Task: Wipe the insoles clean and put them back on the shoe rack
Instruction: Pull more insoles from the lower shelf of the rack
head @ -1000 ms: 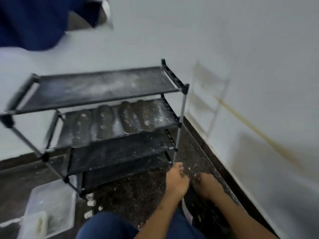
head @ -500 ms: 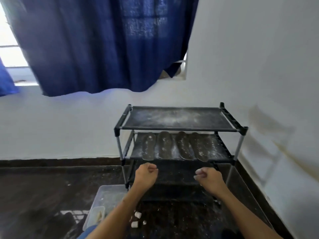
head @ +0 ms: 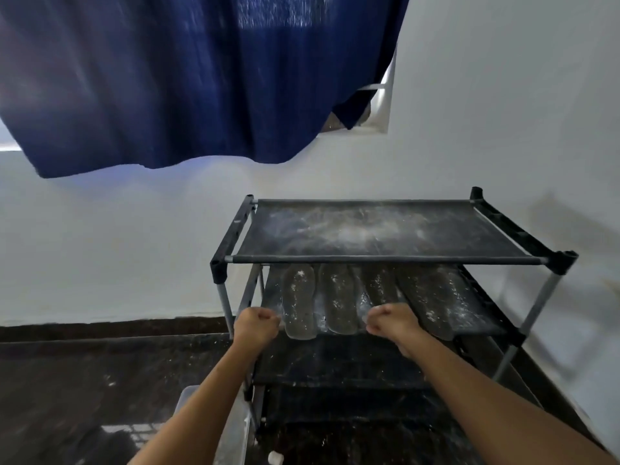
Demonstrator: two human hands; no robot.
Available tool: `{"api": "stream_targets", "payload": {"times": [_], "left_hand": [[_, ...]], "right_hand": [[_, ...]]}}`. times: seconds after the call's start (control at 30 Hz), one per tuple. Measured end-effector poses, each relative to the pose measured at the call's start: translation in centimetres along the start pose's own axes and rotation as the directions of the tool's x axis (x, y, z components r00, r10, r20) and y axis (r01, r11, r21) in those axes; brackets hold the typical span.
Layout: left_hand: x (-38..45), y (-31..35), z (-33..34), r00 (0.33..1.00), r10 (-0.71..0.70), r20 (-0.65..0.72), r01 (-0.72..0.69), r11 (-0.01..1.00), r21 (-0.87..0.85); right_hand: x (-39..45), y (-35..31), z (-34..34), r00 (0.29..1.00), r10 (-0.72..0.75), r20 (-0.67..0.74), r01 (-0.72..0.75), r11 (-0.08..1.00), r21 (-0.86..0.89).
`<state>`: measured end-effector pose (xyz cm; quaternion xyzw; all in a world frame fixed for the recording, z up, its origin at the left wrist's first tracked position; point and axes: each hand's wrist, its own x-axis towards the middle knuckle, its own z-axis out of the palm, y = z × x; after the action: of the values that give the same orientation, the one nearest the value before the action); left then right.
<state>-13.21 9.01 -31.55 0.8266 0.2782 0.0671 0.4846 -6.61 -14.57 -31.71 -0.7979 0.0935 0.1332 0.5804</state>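
Both hands clenched, left and right, before dusty dark insoles (second shelf) on black metal-framed shoe rack.

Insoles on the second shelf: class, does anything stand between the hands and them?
Nothing visible does. Left hand and right hand are empty fists before the insoles; the top shelf only overhangs their far ends.

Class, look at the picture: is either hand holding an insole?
No. The left hand and right hand are empty fists; the insoles lie on the rack's second shelf.
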Motion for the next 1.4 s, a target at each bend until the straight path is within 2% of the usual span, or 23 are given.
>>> {"api": "stream_targets", "payload": {"times": [0.1, 0.23, 0.47, 0.57, 0.67, 0.9, 1.1, 1.2, 1.4], "left_hand": [[2.1, -0.5, 0.7, 1.000, 0.008, -0.009, -0.007, 0.995, 0.095], [4.5, -1.1, 1.7, 0.999, -0.033, -0.027, 0.036, 0.995, 0.089], [6.9, 0.0, 2.7, 0.987, -0.160, 0.019, 0.158, 0.984, 0.084], [7.7, 0.4, 2.9, 0.964, -0.257, 0.071, 0.261, 0.964, -0.049], [8.1, 0.6, 2.9, 0.944, -0.303, 0.130, 0.313, 0.948, -0.061], [8.8, 0.6, 3.5, 0.947, -0.295, 0.126, 0.307, 0.947, -0.098], [9.1, 0.5, 3.6, 0.955, -0.258, 0.143, 0.273, 0.958, -0.094], [8.7, 1.1, 3.4, 0.935, -0.298, 0.195, 0.324, 0.939, -0.118], [8.2, 1.2, 3.2, 0.938, -0.302, 0.172, 0.336, 0.911, -0.237]], "right_hand": [[2.7, 0.2, 0.9, 0.998, 0.031, -0.053, -0.034, 0.997, -0.070], [5.0, 0.3, 2.0, 0.992, 0.080, -0.095, -0.091, 0.989, -0.113], [7.0, -0.3, 3.3, 0.990, 0.133, -0.047, -0.138, 0.984, -0.115], [7.6, -0.6, 3.8, 0.988, 0.152, -0.033, -0.155, 0.981, -0.116], [8.0, -0.9, 4.2, 0.985, 0.172, -0.018, -0.173, 0.972, -0.162], [8.3, -1.6, 4.9, 0.975, 0.221, 0.007, -0.214, 0.949, -0.230], [8.7, -1.9, 6.1, 0.968, 0.252, 0.010, -0.229, 0.895, -0.382], [9.1, -1.8, 6.0, 0.961, 0.274, 0.033, -0.248, 0.911, -0.330], [9.0, -1.4, 4.9, 0.956, 0.269, 0.116, -0.269, 0.963, -0.019]]}}
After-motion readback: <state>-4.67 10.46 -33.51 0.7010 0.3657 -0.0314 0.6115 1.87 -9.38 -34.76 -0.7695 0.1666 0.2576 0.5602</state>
